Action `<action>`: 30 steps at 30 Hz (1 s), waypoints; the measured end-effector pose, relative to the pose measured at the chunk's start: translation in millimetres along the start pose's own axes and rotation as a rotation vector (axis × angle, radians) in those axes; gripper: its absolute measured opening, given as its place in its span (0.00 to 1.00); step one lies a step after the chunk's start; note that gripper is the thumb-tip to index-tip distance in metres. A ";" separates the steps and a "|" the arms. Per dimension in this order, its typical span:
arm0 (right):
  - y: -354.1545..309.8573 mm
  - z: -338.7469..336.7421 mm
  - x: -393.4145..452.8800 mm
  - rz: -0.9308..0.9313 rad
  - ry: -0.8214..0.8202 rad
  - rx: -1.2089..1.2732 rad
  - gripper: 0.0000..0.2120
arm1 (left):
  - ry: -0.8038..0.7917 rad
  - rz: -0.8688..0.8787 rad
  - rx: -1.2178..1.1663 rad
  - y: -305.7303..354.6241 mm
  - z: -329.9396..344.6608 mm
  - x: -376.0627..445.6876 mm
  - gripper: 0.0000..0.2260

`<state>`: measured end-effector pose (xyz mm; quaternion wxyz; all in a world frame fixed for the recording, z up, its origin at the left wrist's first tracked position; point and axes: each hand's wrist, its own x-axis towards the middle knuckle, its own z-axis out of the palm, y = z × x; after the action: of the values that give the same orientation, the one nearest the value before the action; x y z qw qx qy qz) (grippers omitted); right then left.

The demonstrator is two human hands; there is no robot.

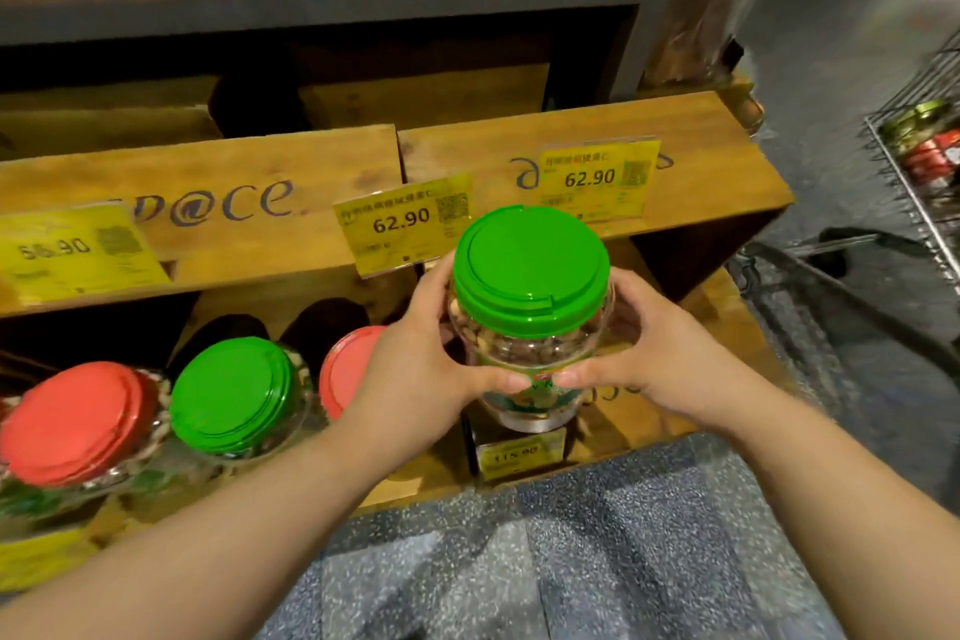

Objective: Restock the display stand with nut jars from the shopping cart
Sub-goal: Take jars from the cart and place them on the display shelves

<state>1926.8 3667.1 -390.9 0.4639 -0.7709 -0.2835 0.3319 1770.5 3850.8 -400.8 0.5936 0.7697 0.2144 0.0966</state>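
A clear nut jar with a green lid (530, 270) is upright in front of me, over the lowest shelf of the wooden display stand (649, 411). My left hand (421, 369) grips its left side and my right hand (649, 359) grips its right side, thumbs nearly meeting across the label. Whether the jar's base touches the shelf is hidden. On that shelf to the left stand a red-lidded jar (72, 424), a green-lidded jar (231, 392) and another red-lidded jar (345, 369), partly behind my left hand. The wire shopping cart (919, 182) is at the right edge with jars (930, 135) inside.
Wooden crates with yellow price tags (402, 224) form the upper tier behind the jar. A small price tag (519, 452) sits on the shelf's front edge below the jar. Grey speckled floor (571, 561) lies under my arms.
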 end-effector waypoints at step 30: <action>111.5 22.0 48.1 0.063 -0.105 0.016 0.57 | 0.145 -0.022 0.144 -90.3 60.0 2.0 0.52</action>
<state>1953.9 3668.9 -511.3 0.4439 -0.7572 -0.2802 0.3886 1777.0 3817.7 -503.9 0.5205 0.7989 0.2718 0.1298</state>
